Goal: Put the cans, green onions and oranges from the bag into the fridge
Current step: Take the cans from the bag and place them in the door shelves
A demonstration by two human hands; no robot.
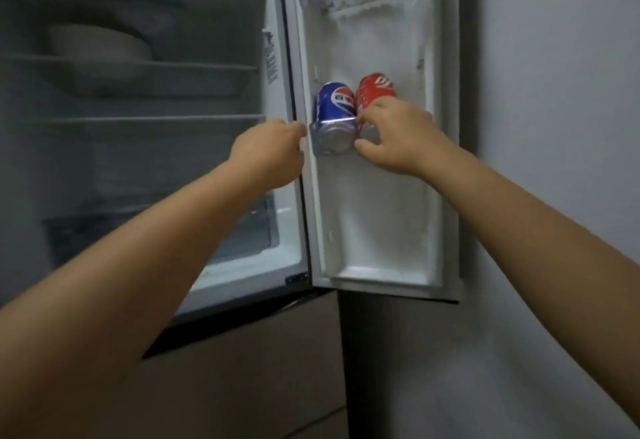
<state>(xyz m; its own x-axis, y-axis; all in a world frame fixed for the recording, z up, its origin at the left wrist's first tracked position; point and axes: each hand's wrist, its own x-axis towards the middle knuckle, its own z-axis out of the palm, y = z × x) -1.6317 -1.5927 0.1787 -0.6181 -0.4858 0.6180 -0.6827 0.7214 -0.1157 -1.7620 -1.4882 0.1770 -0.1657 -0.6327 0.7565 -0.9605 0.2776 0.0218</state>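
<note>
A person's right hand (391, 137) curls round the red can (375, 90) beside the blue can (336, 106) on the fridge door's shelf (320, 151), the left hand (273, 149), fingers hidden, at the door's edge; onions and oranges likely follow.

Door shelf (317, 148) with blue can (334, 108) and red can (374, 90) side by side, apparently touching.

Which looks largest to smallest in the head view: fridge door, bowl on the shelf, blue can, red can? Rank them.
1. fridge door
2. bowl
3. blue can and red can: look alike; the right hand partly covers the red one.
</note>
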